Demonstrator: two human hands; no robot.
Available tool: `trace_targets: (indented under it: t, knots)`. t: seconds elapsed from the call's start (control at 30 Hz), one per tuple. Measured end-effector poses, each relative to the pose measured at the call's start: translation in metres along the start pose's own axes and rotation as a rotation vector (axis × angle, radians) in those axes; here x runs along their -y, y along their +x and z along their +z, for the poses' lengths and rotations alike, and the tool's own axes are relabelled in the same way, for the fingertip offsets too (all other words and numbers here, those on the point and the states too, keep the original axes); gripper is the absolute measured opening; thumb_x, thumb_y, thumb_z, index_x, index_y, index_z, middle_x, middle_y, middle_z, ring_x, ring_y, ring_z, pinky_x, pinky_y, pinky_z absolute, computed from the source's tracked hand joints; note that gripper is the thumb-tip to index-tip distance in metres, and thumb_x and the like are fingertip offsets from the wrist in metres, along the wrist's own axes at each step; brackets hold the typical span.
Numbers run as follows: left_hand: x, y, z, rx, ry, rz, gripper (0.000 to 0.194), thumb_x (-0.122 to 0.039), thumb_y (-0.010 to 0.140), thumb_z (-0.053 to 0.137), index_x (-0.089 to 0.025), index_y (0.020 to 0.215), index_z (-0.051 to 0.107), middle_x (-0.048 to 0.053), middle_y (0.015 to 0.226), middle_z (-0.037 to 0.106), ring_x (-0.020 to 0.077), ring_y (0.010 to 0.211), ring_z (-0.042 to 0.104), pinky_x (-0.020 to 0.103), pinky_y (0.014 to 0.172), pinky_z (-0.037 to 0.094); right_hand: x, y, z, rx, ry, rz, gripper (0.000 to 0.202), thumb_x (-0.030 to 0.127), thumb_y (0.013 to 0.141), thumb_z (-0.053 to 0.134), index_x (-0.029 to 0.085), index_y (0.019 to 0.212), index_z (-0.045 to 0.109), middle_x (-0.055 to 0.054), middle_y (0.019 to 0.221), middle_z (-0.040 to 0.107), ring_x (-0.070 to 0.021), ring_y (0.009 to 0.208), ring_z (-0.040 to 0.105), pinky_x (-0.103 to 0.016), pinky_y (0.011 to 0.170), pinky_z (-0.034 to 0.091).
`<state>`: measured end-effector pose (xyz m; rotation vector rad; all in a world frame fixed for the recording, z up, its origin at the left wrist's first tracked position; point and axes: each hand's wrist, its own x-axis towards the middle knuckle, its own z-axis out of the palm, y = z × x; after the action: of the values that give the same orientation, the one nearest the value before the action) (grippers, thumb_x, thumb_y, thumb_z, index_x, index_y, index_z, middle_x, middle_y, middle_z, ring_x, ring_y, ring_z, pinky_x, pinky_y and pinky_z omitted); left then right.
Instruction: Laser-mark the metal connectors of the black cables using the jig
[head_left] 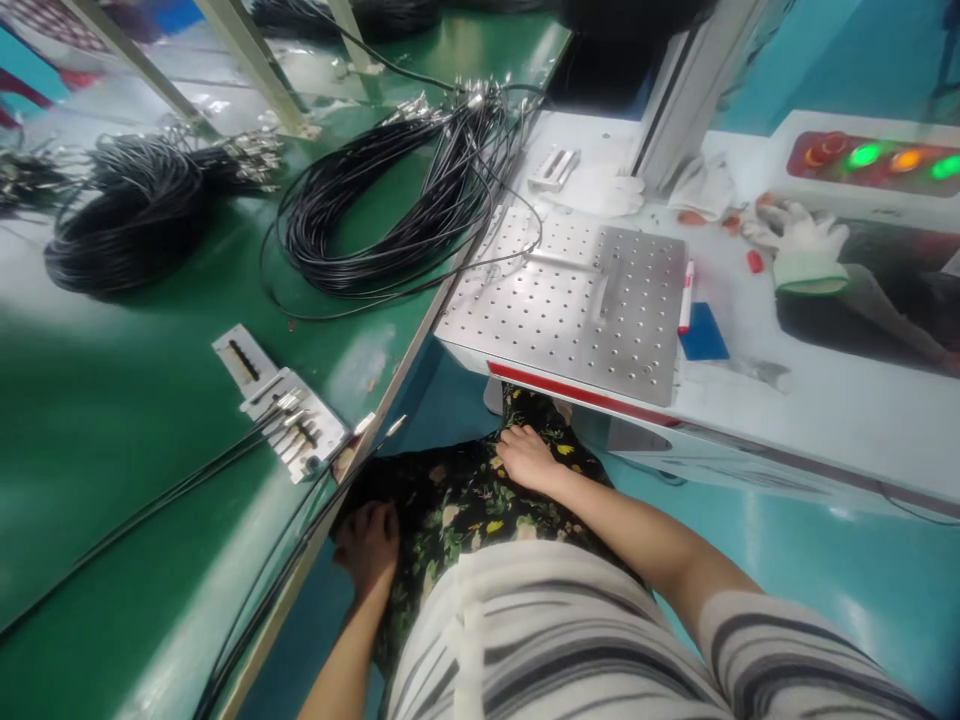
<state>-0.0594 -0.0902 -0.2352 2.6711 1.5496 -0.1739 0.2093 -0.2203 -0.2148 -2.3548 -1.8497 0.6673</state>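
Note:
My left hand [367, 545] rests on my left thigh below the green table's edge, its fingers loosely bent and nothing visible in them. On the other thigh lies my right hand [527, 458], fingers slightly curled on the dark flowered trousers [457, 500] and holding no object. Near my left hand, black cables [300, 545] with metal ends run along the table edge. A white slotted fixture [319, 425] on the green table has several metal cable ends on it. Behind it is a large coil of black cable [322, 225], with one loop reaching onto the perforated metal plate [637, 300].
More coiled cables [124, 220] lie at the left. On the white machine table [847, 410] are a red-and-white marker [686, 297], a blue square [703, 332] and white gloves [806, 245]. Lit buttons [904, 160] show at the right. A metal column [694, 100] stands behind the plate.

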Motion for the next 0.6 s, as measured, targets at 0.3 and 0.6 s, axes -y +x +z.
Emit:
trace_targets:
  t: [0.3,0.6]
  knots:
    - [-0.020,0.005,-0.024,0.086,-0.158,-0.053,0.024,-0.022,0.088,0.038,-0.020,0.092,0.061,0.008,0.116,0.054,0.0272,0.111,0.042,0.041,0.084,0.037,-0.013,-0.003,-0.007,0.023,-0.017,0.066,0.024,0.016,0.087,0.038,0.015,0.083,0.061,-0.010,0.093,0.056,-0.0213,0.093,0.045,-0.033,0.080,0.031]
    - [-0.031,-0.025,-0.127,0.381,-0.593,0.042,0.028,-0.023,0.083,0.042,-0.025,0.107,0.057,0.003,0.114,0.056,0.0173,0.105,0.051,0.028,0.095,0.039,0.005,0.016,-0.067,0.118,0.042,-0.266,0.024,0.018,0.082,0.047,0.020,0.102,0.060,-0.008,0.106,0.055,-0.0230,0.099,0.049,-0.035,0.083,0.041]
